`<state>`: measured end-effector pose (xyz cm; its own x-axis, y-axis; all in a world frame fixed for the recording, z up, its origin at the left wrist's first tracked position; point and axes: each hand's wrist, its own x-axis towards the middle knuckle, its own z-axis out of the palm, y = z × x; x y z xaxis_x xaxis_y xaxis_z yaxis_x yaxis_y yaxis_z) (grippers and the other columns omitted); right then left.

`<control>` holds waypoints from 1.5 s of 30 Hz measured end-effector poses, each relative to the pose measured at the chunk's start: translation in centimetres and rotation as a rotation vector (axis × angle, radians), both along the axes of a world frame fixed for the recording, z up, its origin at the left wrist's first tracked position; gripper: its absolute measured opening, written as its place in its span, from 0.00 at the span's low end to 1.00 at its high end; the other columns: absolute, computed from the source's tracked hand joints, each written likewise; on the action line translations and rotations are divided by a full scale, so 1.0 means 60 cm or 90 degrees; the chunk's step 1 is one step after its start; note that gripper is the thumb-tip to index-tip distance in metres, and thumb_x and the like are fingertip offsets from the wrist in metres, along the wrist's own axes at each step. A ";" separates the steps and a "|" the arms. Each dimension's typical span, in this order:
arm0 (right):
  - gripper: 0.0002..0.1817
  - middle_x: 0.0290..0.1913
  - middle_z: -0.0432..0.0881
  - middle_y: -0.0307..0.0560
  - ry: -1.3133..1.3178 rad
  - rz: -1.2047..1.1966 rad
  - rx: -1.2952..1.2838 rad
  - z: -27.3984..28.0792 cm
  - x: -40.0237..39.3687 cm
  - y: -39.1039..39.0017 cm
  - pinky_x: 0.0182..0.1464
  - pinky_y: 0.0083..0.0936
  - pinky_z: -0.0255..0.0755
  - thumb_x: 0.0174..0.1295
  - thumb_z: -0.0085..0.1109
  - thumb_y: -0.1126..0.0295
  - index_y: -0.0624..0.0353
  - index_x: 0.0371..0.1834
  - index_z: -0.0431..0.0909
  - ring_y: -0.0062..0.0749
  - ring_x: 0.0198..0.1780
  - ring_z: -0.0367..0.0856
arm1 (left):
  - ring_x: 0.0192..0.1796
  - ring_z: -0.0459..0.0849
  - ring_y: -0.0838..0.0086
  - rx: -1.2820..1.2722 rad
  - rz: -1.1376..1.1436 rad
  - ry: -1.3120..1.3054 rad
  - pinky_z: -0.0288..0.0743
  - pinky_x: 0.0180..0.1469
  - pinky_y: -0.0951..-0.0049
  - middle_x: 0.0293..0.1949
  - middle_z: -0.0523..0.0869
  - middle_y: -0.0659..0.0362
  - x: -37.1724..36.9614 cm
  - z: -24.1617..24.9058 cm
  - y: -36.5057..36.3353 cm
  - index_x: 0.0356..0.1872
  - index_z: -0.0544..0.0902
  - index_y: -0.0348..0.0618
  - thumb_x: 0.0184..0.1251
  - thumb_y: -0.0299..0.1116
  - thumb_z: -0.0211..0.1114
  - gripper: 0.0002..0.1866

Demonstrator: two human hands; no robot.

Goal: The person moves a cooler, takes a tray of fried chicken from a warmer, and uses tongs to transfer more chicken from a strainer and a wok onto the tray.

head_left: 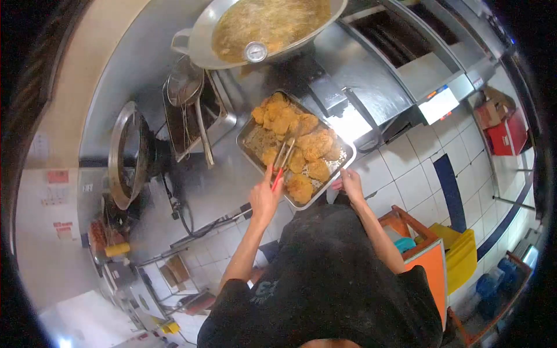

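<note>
A metal tray (244,149) holds several golden-brown fried pieces (316,144) and lies in front of the body. My left hand (266,194) is closed on metal tongs (284,155) with a red part near the handle. The tongs reach over the tray, their tips among the fried pieces; whether they grip one cannot be made out. At the tray's right edge, my right hand (350,184) has its fingers bent around or against the rim.
A large pan of bubbling oil (272,26) with a round thermometer (255,52) is at the top. Left of the tray are a strainer (185,87) and a wok (129,155). Fryer basins (400,35) stand upper right. An orange cabinet (429,267) is lower right.
</note>
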<state>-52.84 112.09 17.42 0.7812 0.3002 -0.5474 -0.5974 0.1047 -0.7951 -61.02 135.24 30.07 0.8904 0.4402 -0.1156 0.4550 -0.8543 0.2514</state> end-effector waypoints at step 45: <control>0.17 0.24 0.81 0.54 -0.037 -0.031 0.078 -0.036 -0.003 0.000 0.28 0.25 0.77 0.70 0.48 0.61 0.68 0.42 0.70 0.34 0.24 0.82 | 0.45 0.84 0.53 0.026 -0.179 0.153 0.76 0.48 0.57 0.45 0.86 0.53 0.051 0.189 0.127 0.62 0.75 0.63 0.53 0.59 0.66 0.33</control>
